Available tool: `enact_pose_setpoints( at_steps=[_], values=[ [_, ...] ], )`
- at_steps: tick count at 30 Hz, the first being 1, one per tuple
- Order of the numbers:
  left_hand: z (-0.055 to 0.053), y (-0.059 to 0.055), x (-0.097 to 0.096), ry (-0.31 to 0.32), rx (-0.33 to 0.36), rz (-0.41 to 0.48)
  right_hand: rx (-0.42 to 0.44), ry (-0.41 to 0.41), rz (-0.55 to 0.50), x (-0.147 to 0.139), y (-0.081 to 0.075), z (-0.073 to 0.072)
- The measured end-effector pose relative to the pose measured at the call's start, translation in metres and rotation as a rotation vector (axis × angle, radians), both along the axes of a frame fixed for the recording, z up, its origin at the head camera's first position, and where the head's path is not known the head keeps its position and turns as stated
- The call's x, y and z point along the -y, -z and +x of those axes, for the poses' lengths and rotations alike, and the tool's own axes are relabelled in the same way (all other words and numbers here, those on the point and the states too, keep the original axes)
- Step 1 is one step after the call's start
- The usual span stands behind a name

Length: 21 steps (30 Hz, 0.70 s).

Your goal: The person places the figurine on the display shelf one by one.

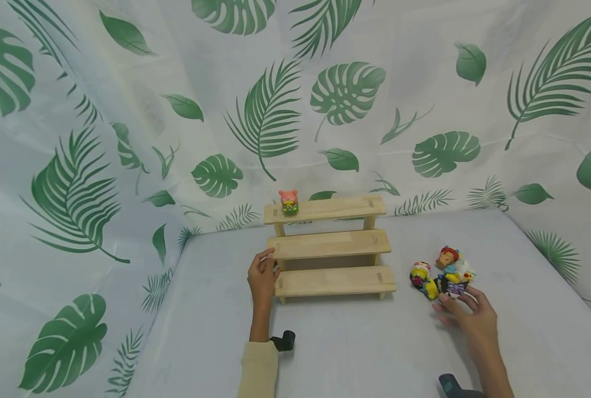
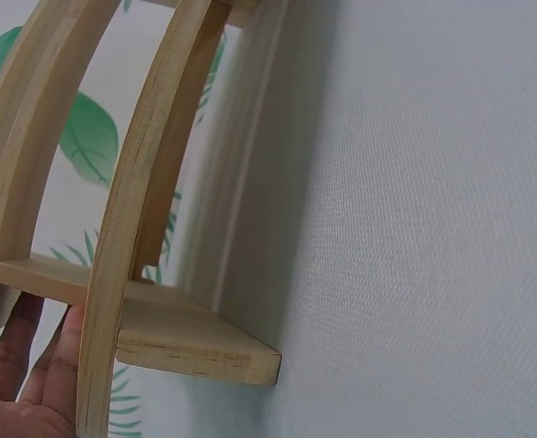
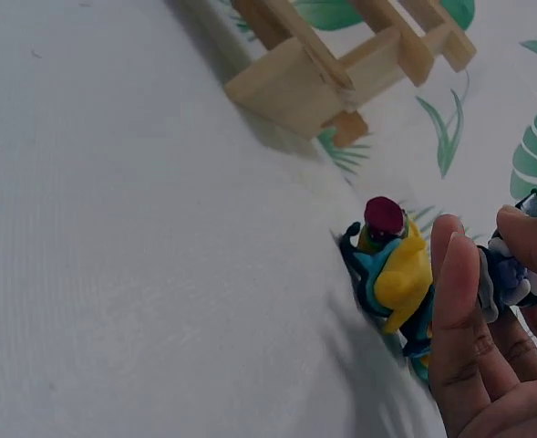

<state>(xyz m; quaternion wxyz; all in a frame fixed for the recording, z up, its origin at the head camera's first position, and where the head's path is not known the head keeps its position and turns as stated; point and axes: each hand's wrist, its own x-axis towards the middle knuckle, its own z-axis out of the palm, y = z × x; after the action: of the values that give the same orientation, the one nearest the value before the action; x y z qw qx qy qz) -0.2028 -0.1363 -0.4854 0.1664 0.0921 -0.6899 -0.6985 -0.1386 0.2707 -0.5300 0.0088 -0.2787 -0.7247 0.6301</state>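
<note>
A three-tier wooden display stand [image 1: 332, 244] stands in the middle of the head view. My left hand [image 1: 263, 276] holds its left end at the middle tier; in the left wrist view some fingers [image 2: 17, 351] pass beneath a wooden piece. On the top tier, at the left, sits a small pink-headed figurine [image 1: 289, 202] with a green base. My right hand [image 1: 474, 318] is at a cluster of colourful figurines [image 1: 431, 288] right of the stand. Between thumb and fingers it pinches a dark purple-and-white figurine [image 3: 514, 274], partly hidden by the fingers.
A yellow-and-blue figurine [image 3: 400, 278] lies close beside my right hand. Another, with a red top [image 1: 447, 257], is behind it in the cluster. The white surface [image 1: 355, 348] meets a leaf-printed cloth backdrop [image 1: 415, 83] behind the stand. Black wrist mounts [image 1: 286, 340] are on both arms.
</note>
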Motion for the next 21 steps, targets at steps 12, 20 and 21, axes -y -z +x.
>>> enact_pose_setpoints(
  at_steps=[12,20,21],
  values=[
    [-0.001,-0.003,0.000,-0.004,-0.015,-0.010,-0.192,-0.047,0.032,0.019,-0.012,-0.017],
    [0.000,0.000,0.001,0.001,-0.015,0.011,-0.292,-0.118,0.029,0.009,0.014,-0.052],
    [-0.001,0.000,0.001,0.002,-0.015,0.013,-0.332,-0.117,0.002,0.007,0.020,-0.059]
  ],
)
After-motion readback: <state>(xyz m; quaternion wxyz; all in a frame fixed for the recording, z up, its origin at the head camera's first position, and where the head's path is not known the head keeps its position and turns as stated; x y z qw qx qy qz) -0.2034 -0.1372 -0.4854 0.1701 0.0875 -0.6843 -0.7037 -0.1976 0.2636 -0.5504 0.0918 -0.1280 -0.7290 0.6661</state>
